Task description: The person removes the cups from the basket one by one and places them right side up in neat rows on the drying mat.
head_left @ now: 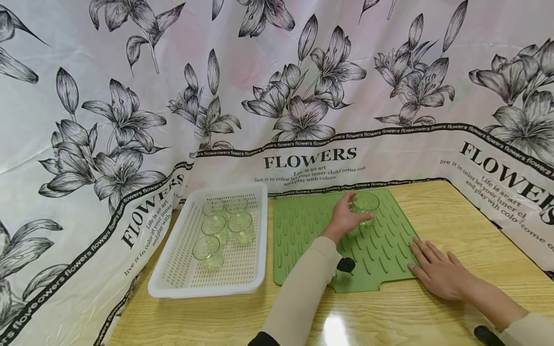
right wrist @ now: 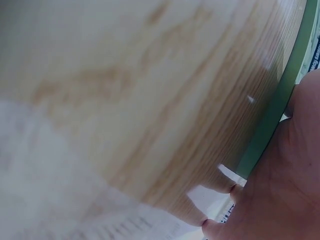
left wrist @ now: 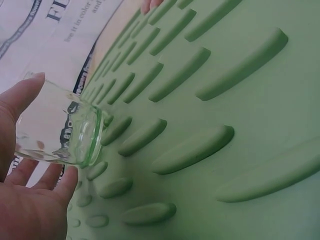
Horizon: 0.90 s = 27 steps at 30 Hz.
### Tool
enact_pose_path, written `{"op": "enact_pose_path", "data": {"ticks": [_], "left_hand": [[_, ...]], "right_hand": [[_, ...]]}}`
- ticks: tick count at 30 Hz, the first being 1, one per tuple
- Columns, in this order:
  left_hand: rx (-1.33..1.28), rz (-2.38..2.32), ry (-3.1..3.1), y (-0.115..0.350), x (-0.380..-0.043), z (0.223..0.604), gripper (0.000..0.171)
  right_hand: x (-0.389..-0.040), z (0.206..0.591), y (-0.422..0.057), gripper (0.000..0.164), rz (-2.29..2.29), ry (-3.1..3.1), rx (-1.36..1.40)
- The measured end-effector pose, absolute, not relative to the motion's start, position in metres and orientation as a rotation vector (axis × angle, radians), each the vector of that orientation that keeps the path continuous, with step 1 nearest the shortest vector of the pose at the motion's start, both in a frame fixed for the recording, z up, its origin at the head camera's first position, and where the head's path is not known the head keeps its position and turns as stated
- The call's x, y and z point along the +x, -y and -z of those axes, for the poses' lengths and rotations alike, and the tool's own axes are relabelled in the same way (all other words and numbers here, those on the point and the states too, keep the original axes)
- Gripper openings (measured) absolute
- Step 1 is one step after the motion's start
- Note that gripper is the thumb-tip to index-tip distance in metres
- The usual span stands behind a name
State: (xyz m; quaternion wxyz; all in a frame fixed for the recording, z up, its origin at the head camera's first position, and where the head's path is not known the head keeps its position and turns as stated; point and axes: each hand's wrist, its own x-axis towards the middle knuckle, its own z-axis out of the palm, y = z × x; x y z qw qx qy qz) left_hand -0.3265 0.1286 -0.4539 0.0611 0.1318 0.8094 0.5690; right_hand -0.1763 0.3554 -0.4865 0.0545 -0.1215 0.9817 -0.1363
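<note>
My left hand [head_left: 348,216] has its thumb and fingers around a clear, green-tinted drinking glass [head_left: 367,201] over the far right part of a green ridged drying mat [head_left: 303,240]. In the left wrist view the base of the glass [left wrist: 92,135] sits right at the mat's ridges. My right hand [head_left: 443,271] lies flat, fingers spread, its fingertips at the mat's right edge and its palm on the wooden table. Part of that hand and the mat's green edge [right wrist: 272,125] show in the right wrist view.
Left of the mat stands a white perforated plastic basket [head_left: 207,289] with several similar glasses [head_left: 209,250] upright in it. Wood-grain table [head_left: 242,319] runs along the front. A flower-printed cloth [head_left: 225,168] hangs behind and at both sides.
</note>
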Motion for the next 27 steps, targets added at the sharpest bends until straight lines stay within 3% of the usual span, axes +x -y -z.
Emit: {"op": "enact_pose_path", "data": {"ticks": [27], "left_hand": [[0.368, -1.747, -2.447, -0.1195, -0.3274, 0.4472, 0.094]], "right_hand": [[-0.1782, 0.4946, -0.3600, 0.071, 0.426, -2.976, -0.385]]}}
